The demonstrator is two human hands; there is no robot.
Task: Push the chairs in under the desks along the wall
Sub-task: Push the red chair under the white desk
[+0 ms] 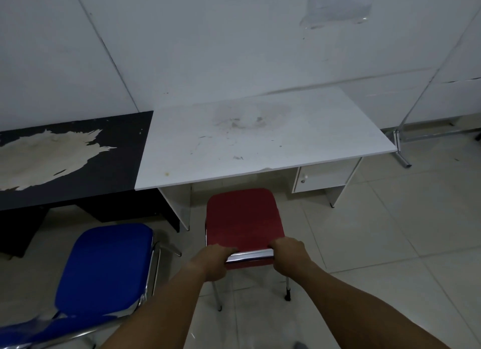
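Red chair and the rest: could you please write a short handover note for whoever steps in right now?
Left hand and right hand: both grip the chrome bar at the back of the red chair.
Red chair: faces the white desk, front edge of the seat about at the desk's edge, most of the seat not yet under.
Blue chair: stands clear in front of the black desk, untouched.
Done: no chair fully in.
Left: push the red chair under the white desk, then the blue one under the black desk.

Two bare forearms and hands [256, 260], no sleeves or jewellery visible.
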